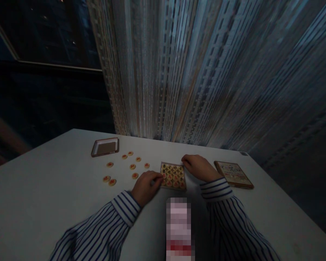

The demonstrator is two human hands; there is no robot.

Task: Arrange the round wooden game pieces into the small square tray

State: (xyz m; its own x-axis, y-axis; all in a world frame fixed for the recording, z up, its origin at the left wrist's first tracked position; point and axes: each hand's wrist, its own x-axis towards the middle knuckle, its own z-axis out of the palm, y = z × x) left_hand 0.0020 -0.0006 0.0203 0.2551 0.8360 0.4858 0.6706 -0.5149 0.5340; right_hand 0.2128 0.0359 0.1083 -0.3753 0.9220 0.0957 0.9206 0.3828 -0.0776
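A shallow box (173, 188) in front of me holds several rows of round wooden Chinese chess pieces, black-marked at the back and red-marked at the front. My left hand (146, 187) is at the box's left side, fingertips pinched over a red-marked Chinese chess piece (163, 177) at the edge. Beyond the far right corner of the box rests my right hand (199, 167), its fingers curled together; whatever may be in them is hidden. Left of the box, several loose red-marked pieces (132, 166) lie scattered.
A white table (43, 188) carries everything. An open tray-like lid or box (105, 146) lies at the back left. Toward the right is a flat case with a printed cover (233, 174). A string curtain (163, 72) hangs behind the table.
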